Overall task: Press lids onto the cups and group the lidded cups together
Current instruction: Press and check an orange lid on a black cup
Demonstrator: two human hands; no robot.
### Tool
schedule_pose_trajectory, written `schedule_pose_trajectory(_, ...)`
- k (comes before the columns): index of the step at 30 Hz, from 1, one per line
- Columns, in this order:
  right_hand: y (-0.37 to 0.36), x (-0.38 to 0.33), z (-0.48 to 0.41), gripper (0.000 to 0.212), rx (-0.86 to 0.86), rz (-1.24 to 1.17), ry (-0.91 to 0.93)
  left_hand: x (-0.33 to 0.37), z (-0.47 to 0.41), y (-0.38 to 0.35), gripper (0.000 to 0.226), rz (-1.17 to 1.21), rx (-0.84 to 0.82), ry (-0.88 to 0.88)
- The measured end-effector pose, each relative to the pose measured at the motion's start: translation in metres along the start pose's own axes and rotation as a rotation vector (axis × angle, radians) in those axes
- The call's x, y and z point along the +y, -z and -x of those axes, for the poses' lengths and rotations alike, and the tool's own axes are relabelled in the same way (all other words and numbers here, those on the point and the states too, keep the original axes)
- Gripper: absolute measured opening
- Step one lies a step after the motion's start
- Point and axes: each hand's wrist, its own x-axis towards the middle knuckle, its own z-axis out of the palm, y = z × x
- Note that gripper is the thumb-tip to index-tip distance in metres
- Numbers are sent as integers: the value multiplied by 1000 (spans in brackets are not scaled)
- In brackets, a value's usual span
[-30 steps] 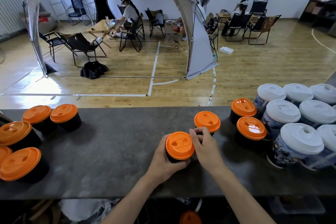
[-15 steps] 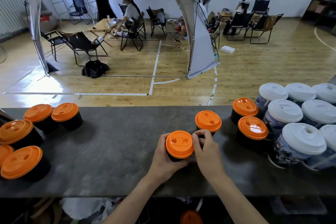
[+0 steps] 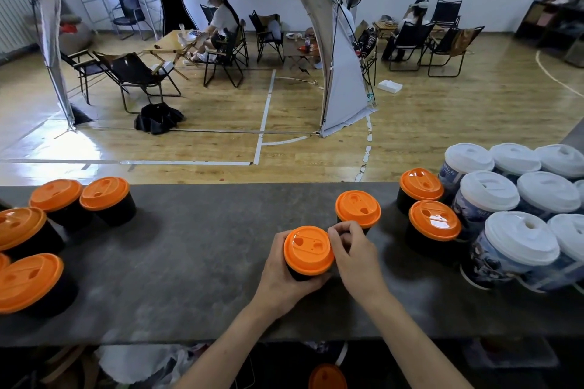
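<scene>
so the person at the worktop [image 3: 196,262] has one black cup [image 3: 300,275] right in front of them, about mid-worktop, with an orange lid [image 3: 308,251] sitting on top. the left hand [image 3: 281,287] is wrapped round the cup body, fingers [image 3: 278,243] curled snug against the side. i'd guess that's to stop it sliding or tipping while the lid gets seated. the right hand [image 3: 354,259] is up at the lid's right edge, fingers bunched and curled onto the rim like it's pinching the edge down. the lid looks roughly level from here, but i can't tell if it's clicked on all the way round.

there's an orange-lidded bunch [image 3: 28,281] at the left end. the white-lidded cups [image 3: 521,237] are packed tight at the right end, with an orange-lidded pair [image 3: 434,219] tucked up against them. a lone orange-lidded cup [image 3: 357,208] stands just behind the right hand, apart from both bunches. my read is that the cup in hand joins a group once its rim is pressed, and the loner probably wants shifting too.
</scene>
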Motion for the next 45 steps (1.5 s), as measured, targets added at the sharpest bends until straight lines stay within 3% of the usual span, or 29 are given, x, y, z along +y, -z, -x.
schedule_pose_trajectory(9, -4, 1, 1, 13, -17, -98, -49, 2, 3, -1, 86, -18, 16, -54)
schedule_pose_trajectory(17, -1, 1, -10, 14, -54, -60, -35, -8, 1, -1, 78, -27, 43, -72)
schedule_pose_trajectory(21, -1, 2, -4, 11, -44, -87, -22, -6, 1, -3, 87, -18, 11, -79)
schedule_pose_trajectory(24, -2, 2, -2, 7, -17, -35, -1, -1, 2, -3, 90, -11, 34, -63)
schedule_pose_trajectory(29, 2, 4, -5, 3, -76, -22, -1, -5, 0, -2, 77, 0, 42, -35)
schedule_pose_trajectory(33, 4, 5, -11, 13, -138, -81, -46, -9, 0, 2, 74, 4, -28, -6)
schedule_pose_trajectory(39, -4, 2, -4, 8, -79, -149, -24, -1, 2, 2, 90, 42, -25, 12)
schedule_pose_trajectory(45, -7, 0, 2, 12, -67, -92, -27, -3, 1, 4, 81, 16, -1, 33)
